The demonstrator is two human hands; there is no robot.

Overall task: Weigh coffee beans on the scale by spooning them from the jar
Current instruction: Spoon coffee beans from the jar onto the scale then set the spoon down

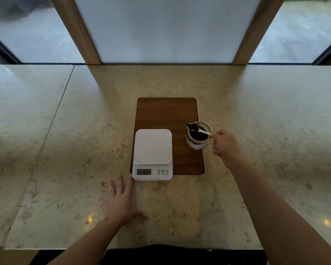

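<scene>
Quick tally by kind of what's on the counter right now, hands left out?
Scales: 1, white scale
Jars: 1, glass jar of coffee beans
Spoons: 1, white spoon, loaded, held by the right hand
Boards: 1, wooden board
Total: 4

1. Two arms show in the frame, one entering from the lower left and one from the lower right.
2. Both forearms are bare along their whole visible length: no sleeve or cuff shows anywhere up to the bottom edge of the frame.
3. The left hand [120,202], in the lower middle of the frame, wears no glove, and no ring shows on its fingers [119,181].
4. The right hand [225,143], right of centre, is likewise ungloved.
5. Neither wrist carries a watch, band or bracelet.
6. At the bottom centre, between the arms, lies a dark, near-black patch that may be clothing; its detail cannot be made out.
</scene>
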